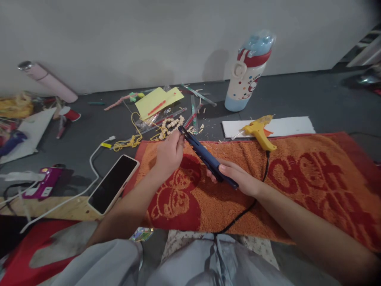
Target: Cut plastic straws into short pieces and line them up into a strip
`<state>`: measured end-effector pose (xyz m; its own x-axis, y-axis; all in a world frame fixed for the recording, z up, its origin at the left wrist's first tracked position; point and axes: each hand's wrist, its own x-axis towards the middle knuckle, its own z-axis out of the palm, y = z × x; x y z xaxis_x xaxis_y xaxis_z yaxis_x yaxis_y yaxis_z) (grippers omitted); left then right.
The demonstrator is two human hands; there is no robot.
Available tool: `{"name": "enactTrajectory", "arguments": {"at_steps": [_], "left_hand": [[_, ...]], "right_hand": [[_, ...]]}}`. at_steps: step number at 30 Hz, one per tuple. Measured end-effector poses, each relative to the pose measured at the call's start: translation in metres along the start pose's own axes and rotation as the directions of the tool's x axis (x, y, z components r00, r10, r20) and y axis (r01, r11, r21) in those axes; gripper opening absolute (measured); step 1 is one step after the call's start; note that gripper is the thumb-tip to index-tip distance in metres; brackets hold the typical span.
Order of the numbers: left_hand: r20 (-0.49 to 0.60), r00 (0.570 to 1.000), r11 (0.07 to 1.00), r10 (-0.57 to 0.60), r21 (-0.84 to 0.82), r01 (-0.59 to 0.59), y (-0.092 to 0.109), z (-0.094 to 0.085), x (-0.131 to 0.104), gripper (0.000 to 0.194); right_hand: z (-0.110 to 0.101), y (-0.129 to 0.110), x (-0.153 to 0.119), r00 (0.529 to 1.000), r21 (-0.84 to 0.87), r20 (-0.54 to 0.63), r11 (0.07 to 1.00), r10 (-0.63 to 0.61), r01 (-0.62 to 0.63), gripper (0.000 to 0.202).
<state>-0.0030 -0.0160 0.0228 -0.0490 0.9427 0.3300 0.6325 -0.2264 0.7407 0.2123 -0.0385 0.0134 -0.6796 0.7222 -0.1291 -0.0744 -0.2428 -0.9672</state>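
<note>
Rough terry-cloth towel (orange and red) beside a glossy plastic glue gun.
</note>
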Motion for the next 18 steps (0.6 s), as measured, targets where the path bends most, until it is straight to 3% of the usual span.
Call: {"name": "enactTrajectory", "arguments": {"at_steps": [5, 10, 18], "left_hand": [[0.033, 0.995, 0.982, -0.090, -0.163, 0.094, 0.006, 0.001, 0.000, 0.026], [0.076, 0.974, 0.864, -0.216, -0.450, 0.226, 0.013, 0.004, -0.001, 0.035], [0.143, 0.944, 0.785, -0.297, -0.527, 0.327, 0.014, 0.003, 0.001, 0.040]], "right_hand": [[-0.001, 0.002, 0.000, 1.000, 0.012, 0.009, 1.000, -0.006, 0.006, 0.048], [-0.002, 0.003, -0.001, 0.999, 0.027, 0.029, 0.999, -0.024, 0.024, 0.049], [-0.002, 0.006, -0.001, 1.000, 0.059, 0.014, 0.998, -0.008, 0.007, 0.049]]}}
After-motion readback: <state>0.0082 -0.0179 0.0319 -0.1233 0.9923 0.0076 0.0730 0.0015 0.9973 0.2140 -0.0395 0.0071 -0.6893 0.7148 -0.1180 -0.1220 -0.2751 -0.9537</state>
